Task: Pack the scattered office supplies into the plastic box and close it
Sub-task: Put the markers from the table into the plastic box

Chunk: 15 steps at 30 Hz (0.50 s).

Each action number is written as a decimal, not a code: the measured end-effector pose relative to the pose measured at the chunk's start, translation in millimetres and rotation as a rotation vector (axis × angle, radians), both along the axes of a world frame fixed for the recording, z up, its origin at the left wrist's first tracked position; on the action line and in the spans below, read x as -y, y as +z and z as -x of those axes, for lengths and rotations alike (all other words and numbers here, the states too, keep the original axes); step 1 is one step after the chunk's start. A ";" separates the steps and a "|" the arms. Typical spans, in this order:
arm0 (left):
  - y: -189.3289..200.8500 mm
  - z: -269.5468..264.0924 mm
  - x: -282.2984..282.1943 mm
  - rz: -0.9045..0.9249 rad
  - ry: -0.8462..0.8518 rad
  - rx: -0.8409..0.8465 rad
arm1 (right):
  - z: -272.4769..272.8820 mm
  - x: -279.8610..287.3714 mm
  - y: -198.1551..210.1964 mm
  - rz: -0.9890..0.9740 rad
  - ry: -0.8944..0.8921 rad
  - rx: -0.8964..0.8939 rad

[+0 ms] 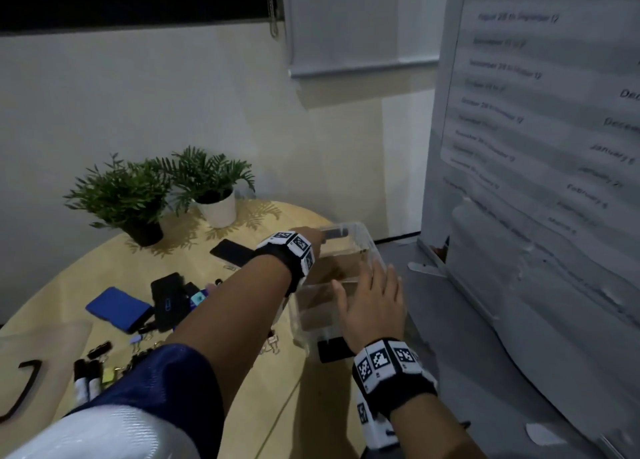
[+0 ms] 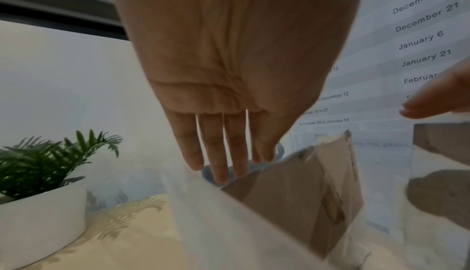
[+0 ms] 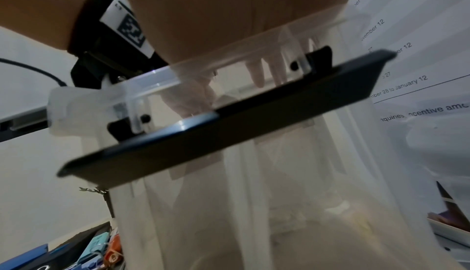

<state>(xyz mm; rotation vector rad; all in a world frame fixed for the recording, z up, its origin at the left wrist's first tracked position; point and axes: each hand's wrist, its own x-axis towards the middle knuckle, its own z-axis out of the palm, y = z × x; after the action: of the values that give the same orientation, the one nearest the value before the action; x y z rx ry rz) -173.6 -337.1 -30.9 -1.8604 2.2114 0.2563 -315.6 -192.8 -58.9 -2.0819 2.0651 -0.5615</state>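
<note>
Both forearms reach forward over a round, pale wooden desk [image 1: 277, 382]. The left hand [image 1: 308, 234] extends across the body to the far end of the clear plastic box [image 1: 346, 247], its fingers [image 2: 216, 153] straight and close together, their tips at the box's far rim near a dark latch [image 1: 335, 232]; whether they press on it cannot be told. The right hand [image 1: 372, 306] hovers flat over the near half of the box with fingers spread and relaxed, gripping nothing; the right wrist view shows it through the clear wall above the near black latch [image 3: 223, 131]. Each wrist carries a black band with printed square markers. The box stands open-topped at the desk's right edge, directly beneath both hands, with a brown cardboard piece [image 2: 305, 200] visible inside. To the left of the box, well apart from the hands, lie a black phone [image 1: 231, 252], a blue case [image 1: 117, 309], a black case [image 1: 168, 299], binder clips [image 1: 100, 349] and two markers [image 1: 86, 379] toward the near left edge. Two potted plants, one in a black pot [image 1: 145, 231] and one in a white pot [image 1: 218, 209], stand at the desk's far edge. A cream wall lies behind, and a large printed sheet of dates [image 1: 540, 112] hangs at the right.
</note>
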 end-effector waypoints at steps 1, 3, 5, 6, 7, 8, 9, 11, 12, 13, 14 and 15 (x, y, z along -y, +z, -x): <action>-8.6 -6.3 4.3 -0.031 0.003 0.036 | 0.4 0.0 -0.3 -0.019 0.005 -0.011; -11.1 -14.1 -2.7 -0.015 0.007 0.030 | 0.9 1.9 -0.1 -0.033 0.002 -0.023; 8.5 -13.3 -29.9 0.038 0.020 -0.057 | 1.7 3.1 2.0 -0.025 -0.008 -0.035; 17.6 -11.7 -42.6 0.070 0.031 -0.106 | 4.1 4.3 4.1 -0.039 -0.012 -0.042; 26.9 -16.3 -64.7 0.103 0.053 -0.163 | 1.8 2.4 5.0 -0.068 -0.012 -0.045; 30.3 -20.4 -81.2 0.131 0.059 -0.233 | 4.2 2.3 8.5 -0.086 -0.025 -0.049; 29.5 -30.7 -103.4 0.156 0.084 -0.298 | 1.8 -0.7 9.6 -0.093 -0.026 -0.048; 17.3 -59.0 -147.3 0.196 0.167 -0.415 | -9.5 -5.9 13.9 -0.041 0.010 -0.023; 8.7 -74.2 -169.6 0.203 0.215 -0.462 | -19.7 -9.7 15.9 -0.009 0.048 -0.019; 1.3 -87.8 -192.2 0.188 0.270 -0.489 | -32.2 -14.3 16.7 0.028 0.092 -0.017; -7.4 -103.3 -212.5 0.162 0.324 -0.491 | -46.9 -20.2 17.5 0.073 0.147 -0.012; -12.8 -118.0 -230.2 0.136 0.379 -0.488 | -62.5 -26.1 17.8 0.124 0.205 -0.007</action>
<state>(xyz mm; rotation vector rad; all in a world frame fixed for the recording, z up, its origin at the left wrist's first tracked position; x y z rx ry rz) -55.6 -106.9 -43.7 -2.5086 2.1743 0.7114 -253.1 -166.8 -41.1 -2.3319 1.8326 -0.6642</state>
